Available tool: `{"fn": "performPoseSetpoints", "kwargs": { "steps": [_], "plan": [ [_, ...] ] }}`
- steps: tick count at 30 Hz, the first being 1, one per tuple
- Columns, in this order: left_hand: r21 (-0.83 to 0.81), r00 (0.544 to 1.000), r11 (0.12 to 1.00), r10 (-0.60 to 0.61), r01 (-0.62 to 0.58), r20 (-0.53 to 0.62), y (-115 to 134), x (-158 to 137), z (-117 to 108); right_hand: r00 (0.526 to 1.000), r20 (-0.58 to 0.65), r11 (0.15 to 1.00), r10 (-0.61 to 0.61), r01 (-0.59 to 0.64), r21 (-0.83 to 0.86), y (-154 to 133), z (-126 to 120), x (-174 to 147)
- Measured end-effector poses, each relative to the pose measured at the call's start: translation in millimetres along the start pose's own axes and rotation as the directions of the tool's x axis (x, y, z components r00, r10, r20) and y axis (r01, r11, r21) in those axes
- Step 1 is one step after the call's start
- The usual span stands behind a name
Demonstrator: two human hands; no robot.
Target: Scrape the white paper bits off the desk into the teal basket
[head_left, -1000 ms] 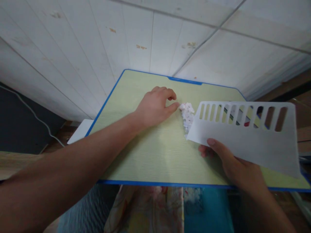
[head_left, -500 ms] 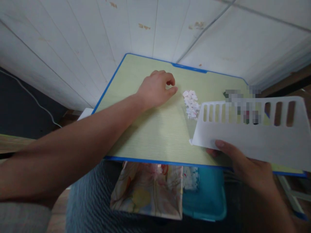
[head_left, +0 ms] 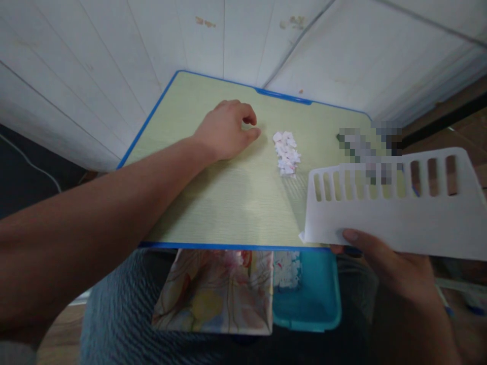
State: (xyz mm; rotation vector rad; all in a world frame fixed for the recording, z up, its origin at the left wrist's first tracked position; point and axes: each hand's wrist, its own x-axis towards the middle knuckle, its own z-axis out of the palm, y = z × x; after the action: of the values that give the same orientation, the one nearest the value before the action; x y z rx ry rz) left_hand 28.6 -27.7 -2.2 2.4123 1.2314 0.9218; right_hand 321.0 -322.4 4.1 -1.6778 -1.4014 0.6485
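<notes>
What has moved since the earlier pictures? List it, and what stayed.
The right hand drew the white slotted board toward the near edge of the table, away from the white scraps. Its grip stayed; the left hand is still near the scraps, holding nothing visible.

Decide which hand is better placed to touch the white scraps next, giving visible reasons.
Probably the left hand: it appears empty and is nearer the white scraps, while the right hand holds the slotted white panel.
</notes>
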Motion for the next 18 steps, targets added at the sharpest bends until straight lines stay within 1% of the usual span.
{"fn": "performPoseSetpoints", "kwargs": {
  "steps": [3, 8, 14, 18],
  "plan": [
    [-0.003, 1.000, 1.000, -0.003, 0.003, -0.003, 0.2, 0.1, -0.8, 0.999, 0.035, 0.999, 0.017, -0.019, 0.045, 4.1, -4.5, 4.8],
    [-0.013, 0.999, 0.999, -0.038, 0.039, 0.038, 5.6, -1.7, -4.9, 0.999, -0.035, 0.994, 0.041, -0.038, 0.099, 9.7, -1.0, 6.8],
    [-0.035, 0.997, 0.997, -0.060, 0.062, 0.054, 9.8, -4.5, -6.4, 0.997, -0.062, 0.996, 0.036, -0.032, 0.079, 4.1, 2.8, 5.1],
    [-0.039, 0.998, 0.998, -0.044, 0.045, 0.043, 7.7, -3.4, -5.4, 1.000, -0.025, 0.998, 0.016, -0.014, 0.054, 4.9, -0.2, 7.3]
  ]
}}
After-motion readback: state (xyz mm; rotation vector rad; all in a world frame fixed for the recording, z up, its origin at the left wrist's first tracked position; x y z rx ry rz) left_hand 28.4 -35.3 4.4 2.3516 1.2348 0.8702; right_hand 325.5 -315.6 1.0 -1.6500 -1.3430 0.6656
